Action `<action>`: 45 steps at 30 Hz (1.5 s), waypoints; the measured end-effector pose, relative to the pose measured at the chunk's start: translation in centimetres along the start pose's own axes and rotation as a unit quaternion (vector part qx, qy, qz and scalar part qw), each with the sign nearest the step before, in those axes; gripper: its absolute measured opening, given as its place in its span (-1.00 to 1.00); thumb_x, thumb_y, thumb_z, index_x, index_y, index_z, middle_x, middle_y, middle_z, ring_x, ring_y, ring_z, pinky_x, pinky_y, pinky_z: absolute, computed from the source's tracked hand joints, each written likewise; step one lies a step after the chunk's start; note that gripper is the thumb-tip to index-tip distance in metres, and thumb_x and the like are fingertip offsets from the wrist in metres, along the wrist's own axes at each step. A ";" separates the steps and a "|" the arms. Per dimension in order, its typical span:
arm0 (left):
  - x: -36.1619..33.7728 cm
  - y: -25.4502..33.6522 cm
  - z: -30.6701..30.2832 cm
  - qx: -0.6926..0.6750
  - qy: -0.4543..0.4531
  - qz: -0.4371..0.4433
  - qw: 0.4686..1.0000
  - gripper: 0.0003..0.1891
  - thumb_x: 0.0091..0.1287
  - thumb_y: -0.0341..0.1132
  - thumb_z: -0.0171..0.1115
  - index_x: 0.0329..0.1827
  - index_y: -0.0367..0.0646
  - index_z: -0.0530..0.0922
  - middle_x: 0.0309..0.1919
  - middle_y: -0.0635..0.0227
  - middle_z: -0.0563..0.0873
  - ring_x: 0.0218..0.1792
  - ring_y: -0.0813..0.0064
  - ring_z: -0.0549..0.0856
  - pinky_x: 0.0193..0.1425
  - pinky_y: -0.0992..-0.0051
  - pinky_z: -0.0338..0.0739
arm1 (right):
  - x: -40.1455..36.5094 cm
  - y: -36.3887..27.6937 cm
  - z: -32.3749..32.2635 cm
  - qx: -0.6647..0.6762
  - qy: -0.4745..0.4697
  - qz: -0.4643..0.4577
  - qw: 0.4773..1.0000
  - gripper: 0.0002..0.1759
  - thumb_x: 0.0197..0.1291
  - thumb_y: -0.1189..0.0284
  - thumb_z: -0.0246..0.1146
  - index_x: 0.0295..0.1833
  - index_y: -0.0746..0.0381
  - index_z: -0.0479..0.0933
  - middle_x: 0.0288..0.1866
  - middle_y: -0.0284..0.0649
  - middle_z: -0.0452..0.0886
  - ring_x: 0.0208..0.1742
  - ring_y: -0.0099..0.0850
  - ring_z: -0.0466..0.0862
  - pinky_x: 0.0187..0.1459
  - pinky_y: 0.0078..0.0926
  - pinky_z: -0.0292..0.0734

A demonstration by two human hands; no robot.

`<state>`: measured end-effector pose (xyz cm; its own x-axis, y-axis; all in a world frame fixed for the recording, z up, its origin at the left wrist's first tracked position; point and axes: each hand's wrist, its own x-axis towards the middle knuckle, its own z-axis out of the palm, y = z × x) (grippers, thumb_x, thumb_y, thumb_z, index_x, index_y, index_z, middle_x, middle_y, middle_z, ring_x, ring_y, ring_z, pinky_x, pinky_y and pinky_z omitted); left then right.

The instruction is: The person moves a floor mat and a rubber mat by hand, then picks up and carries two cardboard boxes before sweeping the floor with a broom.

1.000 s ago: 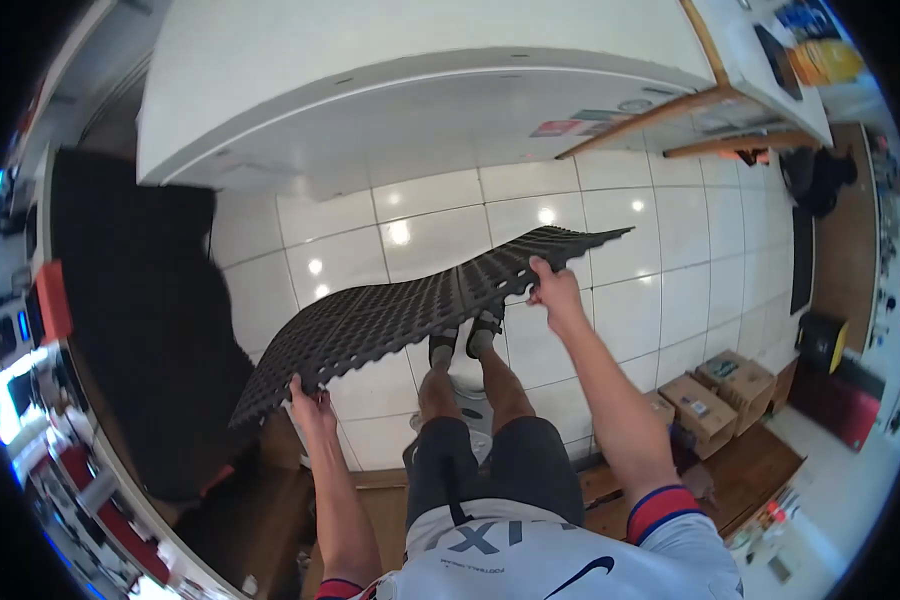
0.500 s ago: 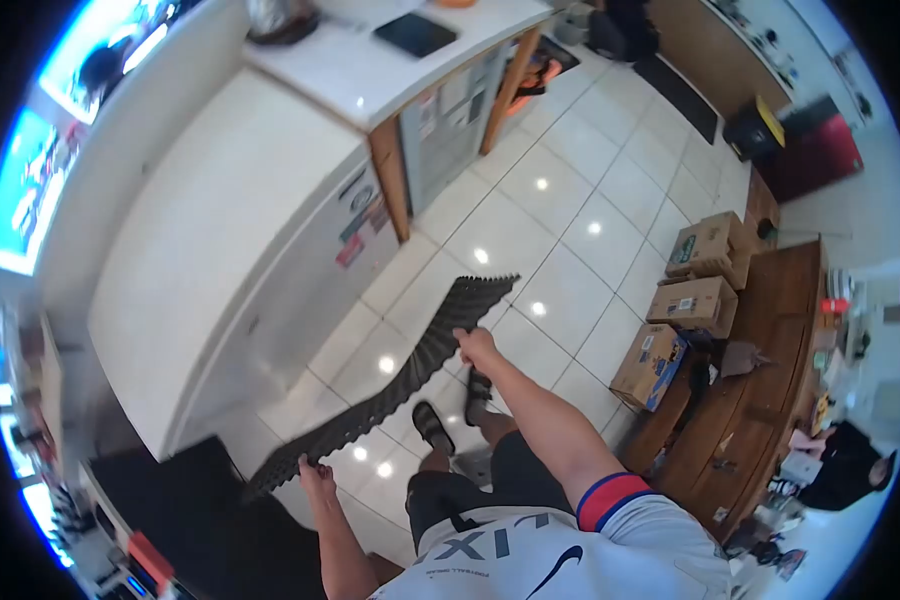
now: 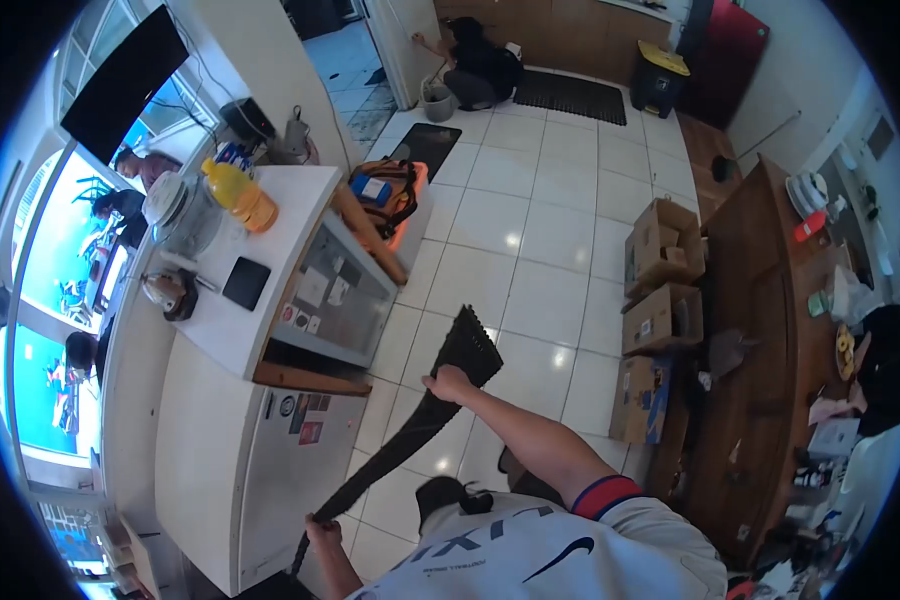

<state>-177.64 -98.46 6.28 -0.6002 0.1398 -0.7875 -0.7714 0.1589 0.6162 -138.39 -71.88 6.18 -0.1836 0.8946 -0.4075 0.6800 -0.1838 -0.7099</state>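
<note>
A long black ridged floor mat (image 3: 402, 446) hangs between my two hands above the white tiles, seen nearly edge-on. My right hand (image 3: 451, 384) is closed on its upper edge near the far end, where the mat flares out and shows its toothed border. Closer to my body, my left hand (image 3: 322, 532) grips the edge near the other end, low in the view. The near tip of the mat runs down past my left hand and is partly lost at the dark lower border.
A white fridge (image 3: 300, 480) and a counter with bottles stand at left. Cardboard boxes (image 3: 660, 315) line the wooden cabinet (image 3: 770, 380) at right. Far back, a person (image 3: 475, 70) crouches beside a grey bucket (image 3: 436, 102), near another black mat (image 3: 570, 97) and a bin (image 3: 660, 78).
My view has lifted and turned toward the far end of the room, bringing the crouching person into sight. Both hands keep hold of the mat, which now appears narrower and more edge-on.
</note>
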 end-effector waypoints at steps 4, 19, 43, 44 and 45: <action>-1.0 -3.9 8.4 0.001 -0.049 -0.026 0.998 -0.73 0.18 -0.10 -0.02 -0.62 0.02 0.30 -0.80 0.52 0.31 -0.82 0.62 0.28 -0.76 0.68 0.19 | 4.8 0.6 -8.9 -0.005 0.026 0.002 1.000 -0.35 0.06 0.00 0.03 -0.46 0.52 0.49 -0.38 0.21 0.53 -0.27 0.02 0.56 -0.16 -0.21 0.45; -6.7 -21.4 46.8 -0.061 0.062 -0.132 0.987 -0.73 0.17 -0.17 -0.01 -0.67 0.03 0.25 -0.80 0.53 0.24 -0.83 0.66 0.19 -0.74 0.66 0.14 | 34.0 10.3 -36.7 -0.110 -0.022 0.022 0.993 -0.43 0.01 0.04 0.07 -0.42 0.46 0.52 -0.42 0.16 0.54 -0.28 -0.01 0.57 -0.19 -0.18 0.45; -22.6 -34.7 102.4 -0.320 0.158 -0.127 0.925 -0.76 0.10 -0.23 -0.05 -0.71 0.02 0.23 -0.85 0.52 0.23 -0.83 0.64 0.20 -0.70 0.66 0.17 | 88.2 -3.5 -68.4 -0.181 -0.133 -0.219 0.949 -0.42 0.04 0.05 0.05 -0.44 0.47 0.52 -0.38 0.21 0.53 -0.20 0.01 0.55 -0.11 -0.19 0.41; -21.8 -34.7 104.6 -0.326 0.162 -0.130 0.922 -0.76 0.10 -0.23 -0.05 -0.71 0.02 0.23 -0.85 0.52 0.23 -0.83 0.64 0.20 -0.70 0.66 0.17 | 90.8 -3.8 -68.3 -0.186 -0.138 -0.222 0.947 -0.42 0.04 0.05 0.05 -0.44 0.47 0.52 -0.38 0.21 0.53 -0.20 0.01 0.55 -0.11 -0.19 0.41; -20.8 -35.0 106.8 -0.338 0.157 -0.146 0.916 -0.78 0.09 -0.23 -0.08 -0.70 0.02 0.24 -0.85 0.52 0.23 -0.83 0.64 0.20 -0.70 0.65 0.16 | 93.4 -4.2 -68.3 -0.203 -0.140 -0.219 0.944 -0.42 0.04 0.05 0.06 -0.43 0.46 0.52 -0.37 0.20 0.54 -0.20 0.00 0.55 -0.11 -0.20 0.42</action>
<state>-115.58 -2.59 2.46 -0.2966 -0.1176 -0.9477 -0.8000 -0.5113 0.3138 -109.87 40.24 10.34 -0.6517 0.6956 -0.3024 0.7012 0.4006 -0.5897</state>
